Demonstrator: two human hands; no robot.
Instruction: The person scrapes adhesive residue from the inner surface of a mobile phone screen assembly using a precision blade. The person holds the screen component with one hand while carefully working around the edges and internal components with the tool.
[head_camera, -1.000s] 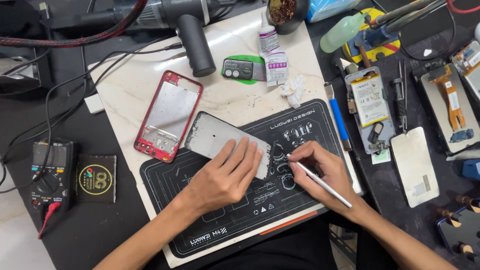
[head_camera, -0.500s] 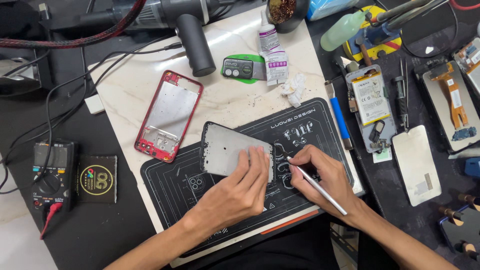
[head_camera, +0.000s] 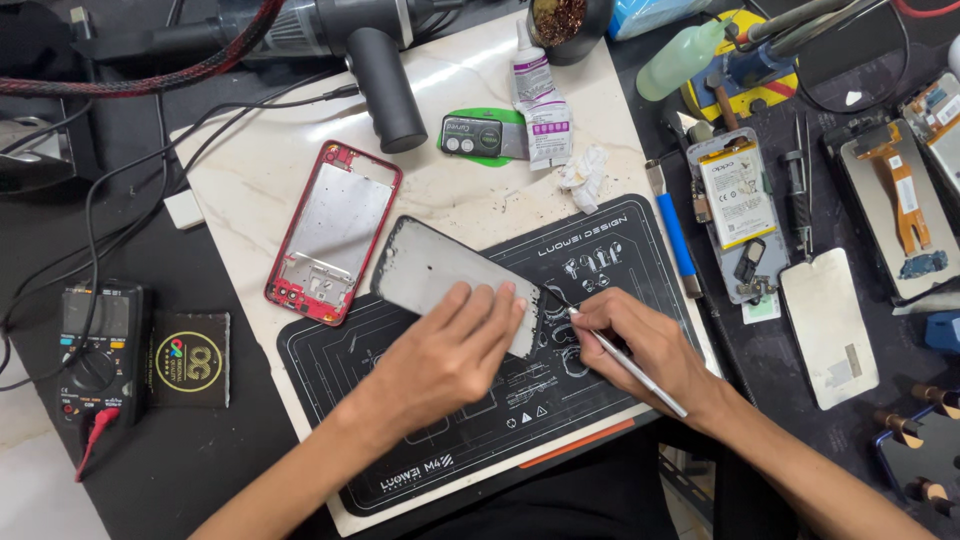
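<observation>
1. The grey phone frame (head_camera: 440, 275) lies flat, half on the black repair mat (head_camera: 420, 470) and half on the pale marble slab (head_camera: 260, 175), just beside the red phone frame (head_camera: 335, 230).
2. The left hand (head_camera: 450, 355) is spread flat over the frame's lower right end, palm down, fingers (head_camera: 500, 305) open and pressing rather than gripping. Nothing is actually grasped, the frame is just pinned to the mat.
3. The right hand (head_camera: 645, 345) is closed in a pen-style pinch on a slim metal tool (head_camera: 630, 365). The tip sits right at the frame's end edge, by the left fingertips.
4. Judging from that, an edge is being picked or scraped. It's probably done best with the tool kept at a low angle, short light strokes, and the pinning pressure kept close to the tip so the thin frame isn't flexed or skated across the mat.
5. The frame's long axis runs diagonally, from upper left to lower right in the head view. The worked end points toward the right hand, the far end toward the heat gun (head_camera: 385, 85).
6. Whether glue or a part is under the tip can't be told, it's too small.
7. The multimeter (head_camera: 95, 345) is well apart on the left of the bench (head_camera: 150, 470).
</observation>
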